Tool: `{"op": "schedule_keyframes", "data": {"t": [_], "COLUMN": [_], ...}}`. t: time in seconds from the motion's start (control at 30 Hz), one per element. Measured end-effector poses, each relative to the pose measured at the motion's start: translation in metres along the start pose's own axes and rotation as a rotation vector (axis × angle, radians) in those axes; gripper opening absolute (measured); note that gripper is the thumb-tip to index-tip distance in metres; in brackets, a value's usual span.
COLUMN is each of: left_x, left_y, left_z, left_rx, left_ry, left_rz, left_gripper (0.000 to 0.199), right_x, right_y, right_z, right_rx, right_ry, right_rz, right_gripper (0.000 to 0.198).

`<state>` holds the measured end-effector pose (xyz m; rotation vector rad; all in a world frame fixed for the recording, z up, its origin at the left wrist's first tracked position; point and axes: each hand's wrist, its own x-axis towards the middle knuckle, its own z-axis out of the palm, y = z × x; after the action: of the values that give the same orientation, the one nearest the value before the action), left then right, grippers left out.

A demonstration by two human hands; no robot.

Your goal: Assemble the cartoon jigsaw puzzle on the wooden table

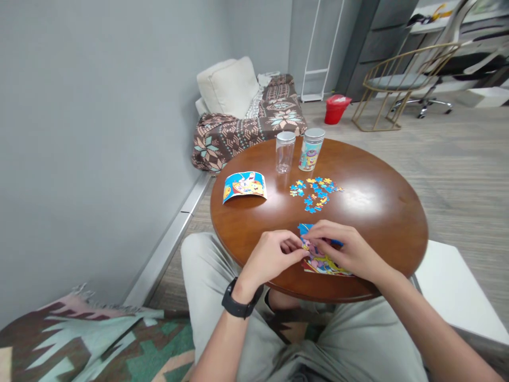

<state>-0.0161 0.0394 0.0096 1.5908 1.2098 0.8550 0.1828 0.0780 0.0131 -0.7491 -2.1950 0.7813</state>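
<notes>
On the table [382, 233], loose pieces [319, 192] beyond the joined puzzle [324, 264], two jars [310, 154] behind, card [247, 184] left.

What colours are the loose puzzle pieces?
The loose puzzle pieces are mostly blue and yellow, seen in the head view.

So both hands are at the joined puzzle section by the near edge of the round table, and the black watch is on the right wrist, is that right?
Not quite: the head view shows the black watch on the left wrist. Both hands, left hand and right hand, are indeed at the joined puzzle section by the round table's near edge.
</notes>
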Motion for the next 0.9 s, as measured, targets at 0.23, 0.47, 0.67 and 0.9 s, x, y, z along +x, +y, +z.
{"op": "schedule_keyframes", "data": {"t": [0.23,0.47,0.67,0.9], "left_x": [0.0026,0.0045,0.0041,0.0039], "left_y": [-0.0024,-0.0073,-0.0055,-0.0069], "left_z": [0.0005,0.0021,0.0014,0.0012], "left_rx": [-0.024,-0.095,-0.109,-0.118], "left_ry": [0.027,0.057,0.044,0.035], "left_rz": [-0.01,0.01,0.006,-0.005], "left_gripper": [0.017,0.023,0.022,0.021], "right_x": [-0.0014,-0.0013,0.0002,0.0014], "right_y": [0.0043,0.0034,0.0009,-0.0002], "right_z": [0.0005,0.0001,-0.0003,0.0], "right_rx": [-0.004,-0.002,-0.017,-0.003], "right_ry": [0.005,-0.014,-0.013,0.0], "right_rz": [-0.012,-0.009,0.001,-0.003], "right_gripper": [0.027,0.03,0.026,0.019]}}
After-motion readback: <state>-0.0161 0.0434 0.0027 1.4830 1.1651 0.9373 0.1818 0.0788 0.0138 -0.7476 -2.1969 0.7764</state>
